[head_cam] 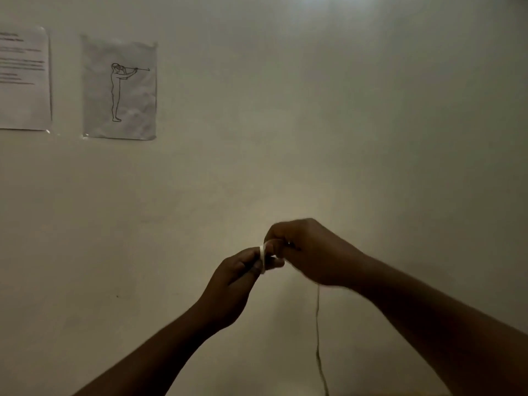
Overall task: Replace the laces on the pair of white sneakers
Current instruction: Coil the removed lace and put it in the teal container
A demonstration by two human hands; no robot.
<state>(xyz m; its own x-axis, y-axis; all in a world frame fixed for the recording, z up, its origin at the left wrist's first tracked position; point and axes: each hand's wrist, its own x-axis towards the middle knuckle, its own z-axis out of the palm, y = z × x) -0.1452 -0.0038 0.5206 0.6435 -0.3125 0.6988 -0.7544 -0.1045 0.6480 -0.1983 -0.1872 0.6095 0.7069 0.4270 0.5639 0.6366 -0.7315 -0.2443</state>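
Off-white painted wall (314, 124) fills nearly the whole view, which suggests the person's head is raised and looking forward rather than down at any work surface; no sneakers and no table show anywhere, so where the shoes sit cannot be told. Two sheets of paper are taped to the wall at upper left: a printed text sheet (24, 78), cut by the frame edge, and just beside it a crumpled sheet with a line drawing of a standing figure (119, 88); neither has any part in the job. Both forearms reach up from the bottom edge and meet near the middle, well above the lower border, probably so the work is held at eye level in this dim light. The right hand (310, 252) is the higher one, its fingers curled over and closed on the white lace (263, 257), while the left hand (231, 284) comes up from below with its grip pinching the same short bright stretch of lace between thumb and fingertips. That stretch runs almost upright between the two hands, which all but touch. From under the right hand a thin dark-looking strand (317, 332) hangs straight down and leaves the frame at the bottom; it is likely the rest of the lace in shadow, though that is a judgement. Holding the lace so close together looks like straightening or working one end ready for threading, so the relacing itself seems not to be under way in this view.
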